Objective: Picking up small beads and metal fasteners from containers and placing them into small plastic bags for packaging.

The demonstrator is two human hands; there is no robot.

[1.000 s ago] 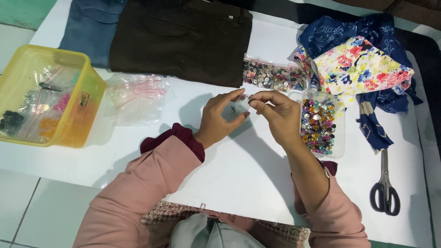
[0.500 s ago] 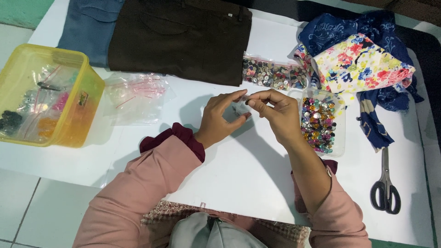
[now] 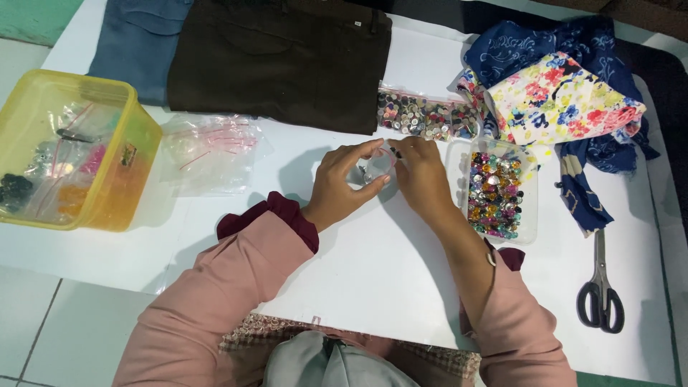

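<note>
Little has been shifted since the earlier frames: both hands are kept together over the middle of the white table (image 3: 358, 287), with only a slight change in how the fingers are curled. A small clear plastic bag (image 3: 373, 170) is pinched between them, just above the tabletop; what it contains cannot be told. The left hand (image 3: 344, 188) is closed on the bag's near side with thumb and fingertips, and the right hand (image 3: 423, 179) is closed on its top edge, fingertips of both hands nearly touching.

Just beside the right hand, a clear rectangular plastic tub of multicoloured gems (image 3: 494, 192) is seen, open on top. Behind the hands, a clear plastic bag of silver and grey buttons (image 3: 426, 118) is laid against the edge of a dark brown folded garment (image 3: 279, 57), and a blue denim garment (image 3: 140, 43) is placed to the left of that. A heap of empty clear zip bags with red seal lines (image 3: 211, 150) is spread left of the hands, near a translucent yellow plastic box (image 3: 122, 179) in which small packets are kept. At the far right, a floral-printed cloth (image 3: 559, 93) is piled on dark blue patterned fabric (image 3: 595, 50), and black-handled scissors (image 3: 600, 294) are laid well apart from the hands near the table's right edge. Pink sleeves with maroon cuffs (image 3: 269, 215) are worn on both arms.
</note>
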